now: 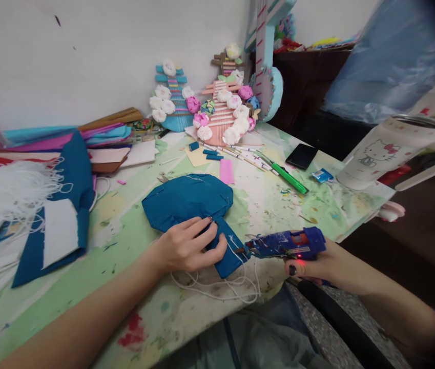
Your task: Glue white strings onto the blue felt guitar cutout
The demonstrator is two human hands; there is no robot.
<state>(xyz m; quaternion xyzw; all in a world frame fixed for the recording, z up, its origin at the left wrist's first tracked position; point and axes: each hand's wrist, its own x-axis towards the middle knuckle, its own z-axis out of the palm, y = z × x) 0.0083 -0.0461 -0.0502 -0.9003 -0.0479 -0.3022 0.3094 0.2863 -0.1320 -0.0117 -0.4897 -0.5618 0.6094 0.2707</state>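
Note:
A blue paper-covered guitar shape (188,197) lies on the table with its short neck pointing toward me. My left hand (192,245) rests across the joint of body and neck, fingers bent and gripping it; whether the fingertips also pinch string is hidden. White string (217,296) runs over the neck and loops on the tabletop below. In my right hand (317,266) is a blue hot glue gun (286,243), fingers wrapped round its handle. Its nozzle is at the neck's right edge, close to the string, and a red light glows on it.
Finished paper guitars with flowers (223,115) stand against the wall. On the left lie a white string bundle (13,189) and blue paper (77,179). A green cutter (289,178), a phone (302,156) and a white mug (386,151) sit to the right. The table's front edge is near me.

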